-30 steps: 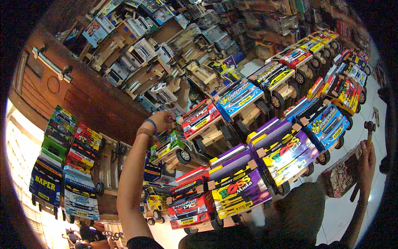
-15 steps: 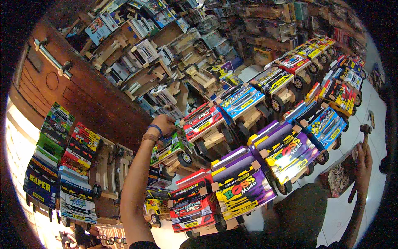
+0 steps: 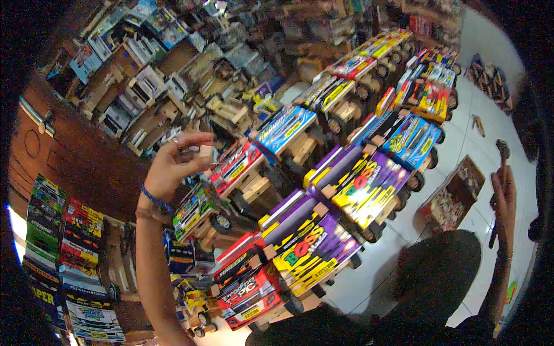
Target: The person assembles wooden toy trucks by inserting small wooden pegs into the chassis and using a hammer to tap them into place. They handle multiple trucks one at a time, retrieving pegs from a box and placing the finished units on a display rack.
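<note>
My left hand (image 3: 167,167), with a blue band at the wrist, is raised over the row of toy trucks. Its thumb and fingers pinch a small pale wooden block (image 3: 205,151). Just below and beside it stand a red toy truck (image 3: 235,164) and a green toy truck (image 3: 197,212). Out at the right, my right hand (image 3: 505,196) is wrapped round the handle of a hammer (image 3: 503,151), head upward. Purple and yellow toy trucks (image 3: 314,248) stand nearer, with small wooden blocks on their corners.
Many more wooden toys are piled by the brown wooden door (image 3: 75,155). A box of small pieces (image 3: 447,202) sits on the white tiled floor (image 3: 369,288). Another tool (image 3: 478,126) lies near the hammer. More painted trucks (image 3: 81,248) stand at the lower left.
My left hand has lifted off the green truck and moved up and left, now showing a small wooden block in its fingers. The view has shifted; the right hand still grips the hammer.
</note>
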Tool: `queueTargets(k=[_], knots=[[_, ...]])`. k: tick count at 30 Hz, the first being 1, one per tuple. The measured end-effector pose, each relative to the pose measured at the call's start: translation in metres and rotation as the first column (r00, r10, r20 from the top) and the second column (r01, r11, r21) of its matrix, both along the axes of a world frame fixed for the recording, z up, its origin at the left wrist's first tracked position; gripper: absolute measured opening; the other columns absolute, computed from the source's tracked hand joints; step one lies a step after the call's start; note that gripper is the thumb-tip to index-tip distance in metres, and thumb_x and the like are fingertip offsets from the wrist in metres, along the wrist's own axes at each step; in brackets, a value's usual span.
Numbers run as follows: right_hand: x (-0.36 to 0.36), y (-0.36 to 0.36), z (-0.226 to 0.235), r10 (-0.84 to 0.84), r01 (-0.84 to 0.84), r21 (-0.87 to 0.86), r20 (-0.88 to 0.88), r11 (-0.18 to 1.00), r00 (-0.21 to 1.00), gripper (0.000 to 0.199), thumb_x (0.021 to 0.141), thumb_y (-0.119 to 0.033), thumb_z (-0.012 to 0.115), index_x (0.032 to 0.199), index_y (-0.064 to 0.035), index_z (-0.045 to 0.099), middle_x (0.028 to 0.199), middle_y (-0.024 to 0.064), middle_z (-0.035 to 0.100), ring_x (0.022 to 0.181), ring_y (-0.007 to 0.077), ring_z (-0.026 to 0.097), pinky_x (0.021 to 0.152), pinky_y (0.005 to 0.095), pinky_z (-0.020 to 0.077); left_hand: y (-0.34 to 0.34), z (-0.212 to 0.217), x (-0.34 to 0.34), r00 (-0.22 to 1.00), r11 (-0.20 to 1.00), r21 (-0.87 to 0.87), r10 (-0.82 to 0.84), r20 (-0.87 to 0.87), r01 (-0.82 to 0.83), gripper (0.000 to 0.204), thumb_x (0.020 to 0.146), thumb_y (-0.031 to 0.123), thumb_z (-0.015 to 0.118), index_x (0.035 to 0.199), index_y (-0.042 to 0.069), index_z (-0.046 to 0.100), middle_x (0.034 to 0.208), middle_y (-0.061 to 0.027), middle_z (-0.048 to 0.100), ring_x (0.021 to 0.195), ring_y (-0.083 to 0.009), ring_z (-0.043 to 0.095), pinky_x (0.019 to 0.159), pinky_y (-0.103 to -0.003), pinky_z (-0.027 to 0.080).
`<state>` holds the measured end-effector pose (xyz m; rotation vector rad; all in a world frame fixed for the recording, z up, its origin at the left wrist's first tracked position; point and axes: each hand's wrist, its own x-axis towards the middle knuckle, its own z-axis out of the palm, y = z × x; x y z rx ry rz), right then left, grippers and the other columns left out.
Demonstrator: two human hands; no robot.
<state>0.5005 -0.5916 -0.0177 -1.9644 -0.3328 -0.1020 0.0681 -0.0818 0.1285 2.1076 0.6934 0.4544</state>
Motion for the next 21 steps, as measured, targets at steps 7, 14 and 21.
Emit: queueTargets(k=[7,14,21], knots=[[-0.072,0.096,0.075,0.657,-0.635,0.257,0.0,0.729,0.754,0.02,0.098,-0.018,0.064,0.115,-0.009,0.067,0.103,0.0007,0.071,0.069,0.005,0.053,0.057,0.0241,0.0423,-0.158,0.029,0.124,0.847,0.899,0.09,-0.433,0.308,0.428,0.04,0.088,-0.006,0.07,0.127,-0.001,0.062,0.121,-0.008,0.06,0.098,-0.0144,0.065,0.088,-0.028,0.054],[-0.073,0.125,0.074,0.727,-0.789,0.159,0.315,0.593,0.61,0.024,0.093,-0.029,0.071,0.108,-0.0097,0.069,0.058,0.0093,0.049,0.05,0.0224,0.05,0.051,0.0354,0.0406,-0.241,0.014,0.204,0.913,0.931,-0.025,-0.353,0.205,0.365,0.026,0.092,0.0,0.068,0.118,-0.001,0.064,0.106,-0.0056,0.07,0.097,-0.0108,0.066,0.085,-0.026,0.053],[0.001,0.061,0.011,0.582,-0.659,0.213,0.329,0.721,0.743,0.02,0.089,-0.02,0.075,0.098,-0.0065,0.065,0.06,0.012,0.05,0.05,0.0207,0.046,0.05,0.0331,0.0367,-0.293,-0.023,0.315,0.885,0.837,0.291,-0.456,-0.097,0.463,0.018,0.089,0.001,0.07,0.106,0.002,0.065,0.095,-0.0053,0.07,0.086,-0.0116,0.066,0.078,-0.027,0.052]])
